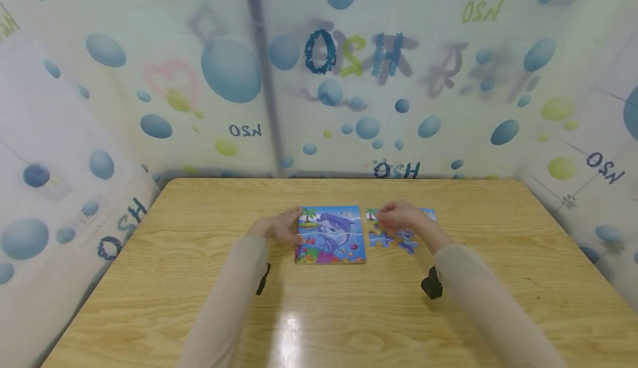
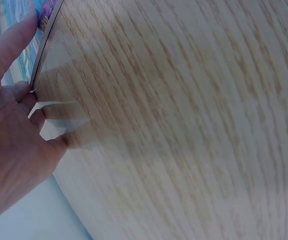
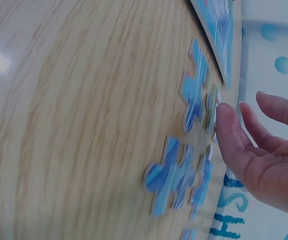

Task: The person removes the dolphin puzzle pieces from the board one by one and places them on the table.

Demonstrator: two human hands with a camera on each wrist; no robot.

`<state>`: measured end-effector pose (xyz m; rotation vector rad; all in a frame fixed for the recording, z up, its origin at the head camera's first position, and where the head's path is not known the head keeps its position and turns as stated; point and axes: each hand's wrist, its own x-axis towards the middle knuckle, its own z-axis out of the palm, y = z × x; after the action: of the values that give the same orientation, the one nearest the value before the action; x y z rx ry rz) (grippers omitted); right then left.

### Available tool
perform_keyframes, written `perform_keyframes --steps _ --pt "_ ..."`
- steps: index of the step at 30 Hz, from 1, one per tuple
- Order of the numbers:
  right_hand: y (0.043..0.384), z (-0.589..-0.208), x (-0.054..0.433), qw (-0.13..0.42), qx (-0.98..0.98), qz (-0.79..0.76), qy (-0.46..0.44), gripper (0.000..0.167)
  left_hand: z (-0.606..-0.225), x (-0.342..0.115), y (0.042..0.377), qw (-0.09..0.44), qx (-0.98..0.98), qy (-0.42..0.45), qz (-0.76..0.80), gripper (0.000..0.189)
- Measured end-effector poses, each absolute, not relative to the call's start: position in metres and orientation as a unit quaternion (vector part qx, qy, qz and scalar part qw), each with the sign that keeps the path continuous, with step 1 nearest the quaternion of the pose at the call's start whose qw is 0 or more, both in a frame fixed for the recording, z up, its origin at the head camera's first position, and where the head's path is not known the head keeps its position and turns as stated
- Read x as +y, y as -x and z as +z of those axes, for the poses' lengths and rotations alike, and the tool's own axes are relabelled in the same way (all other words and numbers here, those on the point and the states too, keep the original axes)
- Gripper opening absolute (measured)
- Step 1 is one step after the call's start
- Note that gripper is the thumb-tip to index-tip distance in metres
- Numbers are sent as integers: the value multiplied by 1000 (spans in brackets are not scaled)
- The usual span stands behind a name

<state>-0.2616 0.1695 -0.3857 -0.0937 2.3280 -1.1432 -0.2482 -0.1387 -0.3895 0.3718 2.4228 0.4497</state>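
A square puzzle board (image 1: 335,235) with a purple dolphin picture lies flat on the table. At its left edge is my left hand (image 1: 276,227), with the thumb on the picture's margin and the other fingers bent along the side. Right of the board, several loose jigsaw pieces (image 1: 380,240) in blue sea colours lie joined or close together. Over the far part of these pieces hovers my right hand (image 1: 401,216), its fingers loosely bent and nothing visible between them. The right wrist view shows the thumb tip close beside a small piece (image 3: 211,107); the hand hides some pieces in the head view.
The wooden table (image 1: 319,312) reaches to a patterned cloth backdrop (image 1: 299,124) with blue and green dots and letters. More cloth hangs along both sides. A dark wrist strap (image 1: 432,284) shows below the right sleeve.
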Motion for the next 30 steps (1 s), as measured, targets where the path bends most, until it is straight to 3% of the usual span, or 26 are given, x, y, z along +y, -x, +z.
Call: perform_keyframes --steps 30 --pt "259 -383 109 269 905 -305 125 36 -390 -141 247 315 917 -140 198 85"
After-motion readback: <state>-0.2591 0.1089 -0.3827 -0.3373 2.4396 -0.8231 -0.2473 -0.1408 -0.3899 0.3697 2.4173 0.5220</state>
